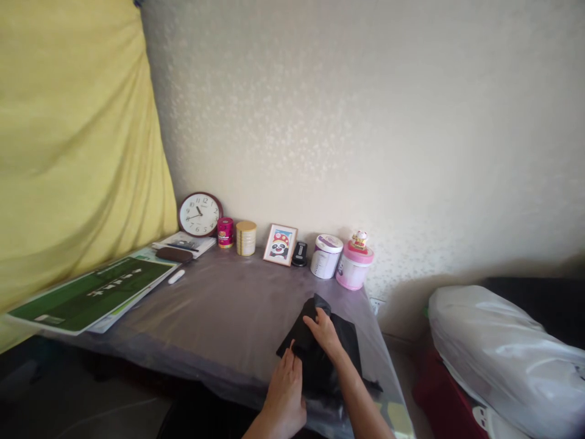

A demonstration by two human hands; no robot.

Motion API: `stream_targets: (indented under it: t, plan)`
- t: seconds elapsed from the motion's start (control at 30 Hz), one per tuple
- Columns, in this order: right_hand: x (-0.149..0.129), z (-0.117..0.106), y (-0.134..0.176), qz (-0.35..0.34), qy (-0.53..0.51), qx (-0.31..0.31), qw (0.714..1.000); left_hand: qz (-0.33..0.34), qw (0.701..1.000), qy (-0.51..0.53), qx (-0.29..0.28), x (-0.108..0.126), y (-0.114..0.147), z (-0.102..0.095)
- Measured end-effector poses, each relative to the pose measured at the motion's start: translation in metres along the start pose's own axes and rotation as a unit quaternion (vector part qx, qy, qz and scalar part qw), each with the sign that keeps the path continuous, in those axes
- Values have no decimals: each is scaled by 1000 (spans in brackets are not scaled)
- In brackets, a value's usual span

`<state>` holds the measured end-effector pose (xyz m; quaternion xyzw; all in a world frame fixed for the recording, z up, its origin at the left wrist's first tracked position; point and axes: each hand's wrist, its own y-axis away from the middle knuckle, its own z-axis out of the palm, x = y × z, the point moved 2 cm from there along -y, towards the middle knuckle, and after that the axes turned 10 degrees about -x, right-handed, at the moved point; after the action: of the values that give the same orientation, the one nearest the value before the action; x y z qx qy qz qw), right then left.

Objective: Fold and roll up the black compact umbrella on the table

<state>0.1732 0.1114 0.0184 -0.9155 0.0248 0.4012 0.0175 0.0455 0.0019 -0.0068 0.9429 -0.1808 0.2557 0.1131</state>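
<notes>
A limp, folded piece of black cloth lies near the right front of the table; its exact kind does not show. My left hand is closed at its lower left edge, thumb and fingers pinched on the material. My right hand grips a raised fold of the same cloth higher up, its fingers curled over the top. A pointed flap of the cloth stands up just beyond the right fingers. A thin dark end of it stretches over the table to the right of my right forearm.
Along the wall stand a clock, a pink can, a yellow tin, a framed panda picture, a black stapler-like object and two tubs. A green board lies left. A plastic-covered heap is at right.
</notes>
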Motion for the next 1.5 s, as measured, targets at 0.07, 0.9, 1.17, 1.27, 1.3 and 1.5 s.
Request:
stream_targets:
  t: [0.07, 0.9, 1.17, 1.27, 1.3, 1.5]
  plan:
    - [-1, 1, 1, 1, 13, -26, 1000, -11, 1000, 0, -13, -1, 2, -3]
    - [-11, -2, 32, -365, 140, -82, 917, 44, 998, -42, 4, -5, -7, 6]
    - [5, -2, -28, -265, 177, -78, 945, -39, 994, -54, -92, 22, 3, -24]
    - [9, -7, -47, -232, 172, -72, 955, -46, 995, -22, -86, 23, 4, -28]
    - [10, -9, -51, -225, 173, -61, 957, -47, 995, -14, -83, 23, 4, -28]
    - [6, -22, -23, -250, 138, 46, 957, -44, 996, -18, -80, 22, 5, -25]
